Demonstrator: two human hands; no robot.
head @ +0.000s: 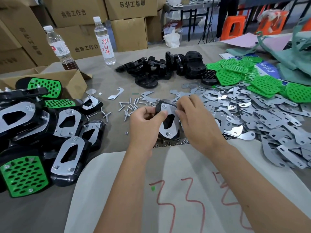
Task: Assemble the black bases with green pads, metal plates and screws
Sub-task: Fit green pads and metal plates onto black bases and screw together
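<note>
While both hands meet at the centre of the frame, they hold one black base just above the tabletop, its underside facing up. The left hand curls around the base's left edge, its thumb pressed flat on the metal plate fitted there. The right hand grips the right edge, fingers curled over the rim; what its fingertips pinch, if anything, is hard to make out. A screw end with a nut shows at the top and bottom of the plate.

Just left of the hands lies a scatter of loose screws. A strip of small nuts sits directly below the held base, at the edge of a pale sheet marked with red writing. At the right, a wide heap of loose metal plates spreads across the tabletop, with a pile of green pads above it in the upper right. Bare black bases are piled at upper centre. At the lower left, finished assemblies are stacked, some showing green pads, some metal plates. Two water bottles stand at upper left before cardboard boxes.
</note>
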